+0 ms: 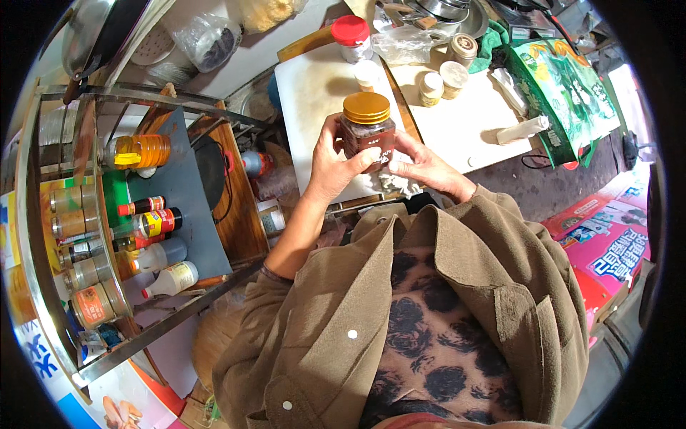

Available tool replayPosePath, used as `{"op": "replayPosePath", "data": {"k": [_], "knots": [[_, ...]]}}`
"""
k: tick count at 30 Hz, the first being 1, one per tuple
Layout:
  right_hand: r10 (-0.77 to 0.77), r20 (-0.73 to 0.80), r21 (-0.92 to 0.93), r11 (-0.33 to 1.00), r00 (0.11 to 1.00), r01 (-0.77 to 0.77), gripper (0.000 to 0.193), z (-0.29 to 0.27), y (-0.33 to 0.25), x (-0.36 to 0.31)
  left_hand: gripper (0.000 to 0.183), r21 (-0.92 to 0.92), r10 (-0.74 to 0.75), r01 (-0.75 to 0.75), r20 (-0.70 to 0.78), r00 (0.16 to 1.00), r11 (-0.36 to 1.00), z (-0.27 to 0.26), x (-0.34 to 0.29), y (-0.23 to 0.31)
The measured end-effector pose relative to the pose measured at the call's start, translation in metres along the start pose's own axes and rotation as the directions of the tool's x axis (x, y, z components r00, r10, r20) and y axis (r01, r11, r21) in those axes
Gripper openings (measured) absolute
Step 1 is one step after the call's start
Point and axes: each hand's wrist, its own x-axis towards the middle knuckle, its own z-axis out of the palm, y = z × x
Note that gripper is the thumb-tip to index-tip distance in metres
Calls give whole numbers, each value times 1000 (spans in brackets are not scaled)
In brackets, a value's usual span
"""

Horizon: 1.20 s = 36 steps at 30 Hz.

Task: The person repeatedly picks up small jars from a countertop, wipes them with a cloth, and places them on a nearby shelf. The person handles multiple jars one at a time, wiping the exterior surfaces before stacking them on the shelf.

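Sleeves (500, 225) of a brown jacket (486, 275) lie nearest, the left one ending near the elbow so that the forearm (300, 232) is bare, the right one reaching almost to the wrist. The left hand (332, 168) curls around the left side of a gold-lidded jar (355, 136), its thumb laid over the front; the right hand (432, 171) grips the right side, thumb at the lower front, fingers partly hidden. Between them the jar stands in front of the chest, over the near part of a white board (307, 100), its lid on; the contents look dark reddish-brown, their kind unclear. Left of the body, a metal rack (168, 343) holds a white bottle (174, 279) with a red cap, several dark-filled bottles (161, 222) and, farther up, a yellow-capped bottle (153, 151) of amber liquid. Beyond the hands, the worktop (479, 146) carries two small pale-lidded jars (431, 89) close together, a third small jar (463, 48) just behind, and a green bag (561, 107) at the right. Farther off are a red-lidded tub (355, 51), its filling hard to make out, and metal pans (443, 10).
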Motion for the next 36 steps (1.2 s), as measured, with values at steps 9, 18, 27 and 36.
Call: {"op": "replayPosePath", "data": {"k": [9, 18, 27, 36], "knots": [[94, 105, 493, 860, 990, -134, 74, -1, -1, -13, 76, 63, 91, -96, 74, 993, 993, 11, -8, 30], [63, 103, 689, 715, 993, -117, 64, -3, 10, -16, 94, 12, 63, -63, 19, 998, 998, 30, -19, 50], [59, 173, 771, 613, 983, -172, 54, 3, 26, -15, 93, 154, 53, -56, 23, 998, 987, 42, -27, 56], [172, 84, 313, 931, 982, -190, 56, -4, 27, 4, 92, 535, 250, -169, -84, 965, 828, 51, -29, 56]]}}
